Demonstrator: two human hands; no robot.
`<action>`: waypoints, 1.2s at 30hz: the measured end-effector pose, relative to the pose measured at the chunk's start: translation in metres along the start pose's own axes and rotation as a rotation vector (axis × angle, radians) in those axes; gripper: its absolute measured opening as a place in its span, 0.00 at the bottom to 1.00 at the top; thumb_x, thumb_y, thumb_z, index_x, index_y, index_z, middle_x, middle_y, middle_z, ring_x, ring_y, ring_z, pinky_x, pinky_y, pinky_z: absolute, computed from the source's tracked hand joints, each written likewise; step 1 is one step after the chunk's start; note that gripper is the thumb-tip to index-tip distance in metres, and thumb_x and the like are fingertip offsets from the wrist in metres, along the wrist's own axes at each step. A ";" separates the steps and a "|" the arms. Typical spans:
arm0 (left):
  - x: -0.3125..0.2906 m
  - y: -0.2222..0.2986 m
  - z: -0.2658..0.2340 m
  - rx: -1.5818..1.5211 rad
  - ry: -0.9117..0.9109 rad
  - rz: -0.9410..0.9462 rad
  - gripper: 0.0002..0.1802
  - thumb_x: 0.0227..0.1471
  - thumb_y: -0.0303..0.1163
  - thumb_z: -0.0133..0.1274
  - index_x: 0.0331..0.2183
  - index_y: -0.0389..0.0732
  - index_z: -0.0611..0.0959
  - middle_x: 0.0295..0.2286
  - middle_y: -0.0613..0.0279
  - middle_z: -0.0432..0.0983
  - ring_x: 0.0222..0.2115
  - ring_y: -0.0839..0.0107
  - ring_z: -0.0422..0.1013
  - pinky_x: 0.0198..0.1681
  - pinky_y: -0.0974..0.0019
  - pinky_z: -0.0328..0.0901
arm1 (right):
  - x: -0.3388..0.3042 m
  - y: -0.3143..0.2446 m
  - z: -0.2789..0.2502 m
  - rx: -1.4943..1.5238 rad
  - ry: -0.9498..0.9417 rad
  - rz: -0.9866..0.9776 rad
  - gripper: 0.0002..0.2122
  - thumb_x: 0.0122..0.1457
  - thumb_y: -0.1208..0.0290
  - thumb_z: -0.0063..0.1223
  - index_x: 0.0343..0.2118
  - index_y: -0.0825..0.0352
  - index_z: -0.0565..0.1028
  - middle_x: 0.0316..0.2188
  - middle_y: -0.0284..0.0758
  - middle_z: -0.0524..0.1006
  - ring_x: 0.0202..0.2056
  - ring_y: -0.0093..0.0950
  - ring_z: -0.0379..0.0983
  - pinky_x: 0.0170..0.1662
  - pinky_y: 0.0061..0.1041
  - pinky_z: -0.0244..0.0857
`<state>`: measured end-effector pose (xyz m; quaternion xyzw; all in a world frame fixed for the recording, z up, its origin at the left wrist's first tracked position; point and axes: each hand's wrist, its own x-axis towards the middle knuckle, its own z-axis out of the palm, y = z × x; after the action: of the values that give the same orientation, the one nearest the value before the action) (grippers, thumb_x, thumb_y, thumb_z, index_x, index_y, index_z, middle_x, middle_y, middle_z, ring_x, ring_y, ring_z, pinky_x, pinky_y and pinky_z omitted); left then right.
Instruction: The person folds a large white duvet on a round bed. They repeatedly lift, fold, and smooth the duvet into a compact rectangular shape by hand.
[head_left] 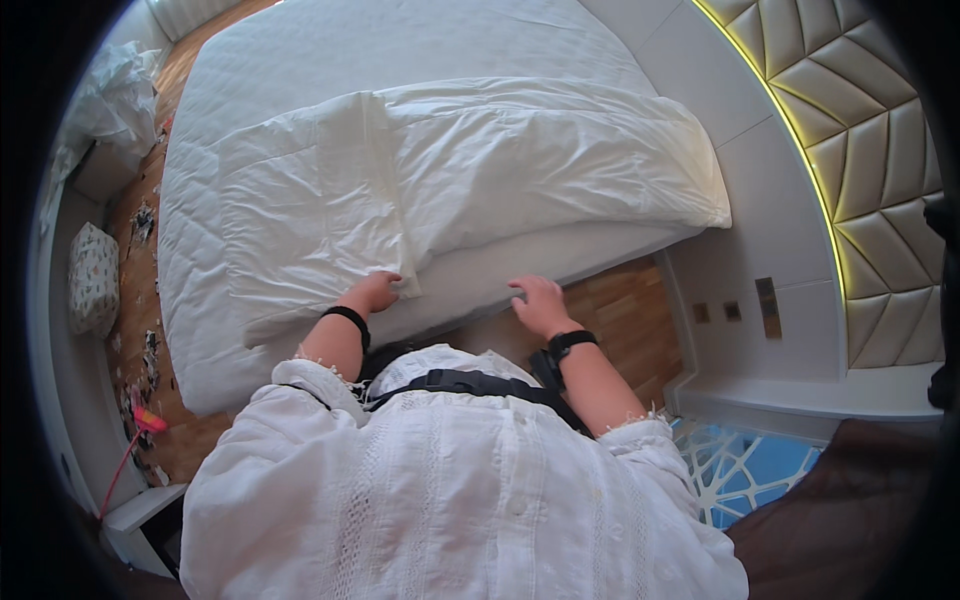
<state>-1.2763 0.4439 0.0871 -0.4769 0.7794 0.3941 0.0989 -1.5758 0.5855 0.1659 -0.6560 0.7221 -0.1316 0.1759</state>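
A rumpled white duvet or cover (560, 160) lies folded over the near half of a large bed. My left hand (378, 291) rests at the near edge of this cover, beside a seam that runs away from me. Its fingers point to the right and look loosely stretched, though the cloth partly blends with them. To the right, my right hand (541, 305) hovers by the near edge of the mattress (480, 265), fingers apart and bent, with nothing in them. Both wrists carry black bands.
The quilted bed surface (400, 45) extends to the far side. At right stands a padded headboard wall (840, 150) with a yellow light strip. Wooden floor (630, 320) shows beside the bed. On the left are a patterned cushion (94, 280), scattered scraps, and a pink-headed stick (149, 420).
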 end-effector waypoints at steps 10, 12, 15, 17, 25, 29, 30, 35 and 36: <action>0.045 0.057 0.081 -0.410 0.174 -0.194 0.30 0.45 0.38 0.53 0.50 0.35 0.69 0.46 0.51 0.69 0.47 0.59 0.65 0.51 0.64 0.58 | -0.044 0.137 -0.046 0.250 -0.029 0.251 0.12 0.49 0.68 0.50 0.38 0.59 0.75 0.39 0.34 0.75 0.44 0.34 0.68 0.48 0.34 0.59; 0.050 0.060 0.085 -0.680 0.250 -0.244 0.31 0.46 0.38 0.52 0.50 0.34 0.67 0.46 0.51 0.69 0.47 0.60 0.65 0.51 0.64 0.58 | -0.042 0.143 -0.040 0.391 -0.065 0.305 0.13 0.50 0.69 0.50 0.39 0.61 0.74 0.39 0.35 0.75 0.43 0.33 0.69 0.47 0.32 0.61; 0.060 0.070 0.087 -1.077 0.318 -0.422 0.33 0.48 0.38 0.50 0.53 0.34 0.62 0.48 0.53 0.66 0.47 0.61 0.64 0.50 0.62 0.58 | -0.032 0.148 -0.031 0.547 -0.106 0.341 0.13 0.51 0.71 0.50 0.40 0.65 0.73 0.38 0.37 0.75 0.41 0.31 0.71 0.46 0.27 0.63; 0.070 0.083 0.088 -1.309 0.363 -0.542 0.35 0.49 0.38 0.49 0.55 0.35 0.58 0.49 0.55 0.63 0.47 0.62 0.63 0.50 0.61 0.57 | -0.020 0.149 -0.027 0.631 -0.140 0.355 0.12 0.53 0.72 0.49 0.40 0.67 0.73 0.37 0.37 0.76 0.41 0.29 0.71 0.45 0.25 0.63; 0.156 0.130 0.101 -1.922 0.593 -0.732 0.27 0.51 0.42 0.50 0.50 0.39 0.66 0.48 0.59 0.63 0.49 0.62 0.60 0.51 0.56 0.56 | 0.093 0.183 -0.014 1.065 -0.272 0.764 0.18 0.57 0.66 0.45 0.49 0.66 0.65 0.41 0.31 0.73 0.43 0.21 0.66 0.45 0.18 0.55; 0.188 0.140 0.096 -2.004 0.801 -0.769 0.20 0.51 0.37 0.52 0.43 0.36 0.72 0.40 0.60 0.69 0.43 0.63 0.65 0.44 0.60 0.62 | 0.144 0.214 0.012 1.118 -0.235 1.031 0.27 0.54 0.56 0.49 0.54 0.63 0.58 0.43 0.30 0.71 0.41 0.23 0.67 0.47 0.22 0.53; 0.187 0.143 0.094 -2.004 0.861 -0.720 0.19 0.50 0.36 0.52 0.42 0.35 0.73 0.39 0.60 0.70 0.41 0.63 0.67 0.42 0.61 0.64 | 0.157 0.219 0.021 1.161 -0.187 1.116 0.27 0.54 0.56 0.49 0.54 0.63 0.58 0.44 0.30 0.71 0.42 0.23 0.67 0.47 0.22 0.52; 0.132 0.154 0.095 -1.699 0.560 -0.893 0.18 0.51 0.36 0.52 0.39 0.32 0.74 0.34 0.56 0.72 0.33 0.64 0.70 0.32 0.62 0.68 | 0.175 0.247 0.023 1.717 0.126 1.111 0.21 0.52 0.57 0.54 0.43 0.69 0.69 0.39 0.35 0.73 0.40 0.28 0.70 0.43 0.29 0.62; 0.125 0.152 0.097 -1.674 0.513 -0.886 0.18 0.51 0.36 0.52 0.39 0.32 0.73 0.34 0.55 0.72 0.33 0.64 0.70 0.31 0.62 0.68 | 0.168 0.253 0.017 1.558 0.111 1.138 0.18 0.54 0.60 0.53 0.39 0.71 0.71 0.37 0.36 0.74 0.35 0.30 0.72 0.35 0.29 0.66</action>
<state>-1.4886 0.4649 0.0355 -0.7134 -0.0036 0.6310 -0.3047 -1.8093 0.4462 0.0303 0.1001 0.6491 -0.4995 0.5649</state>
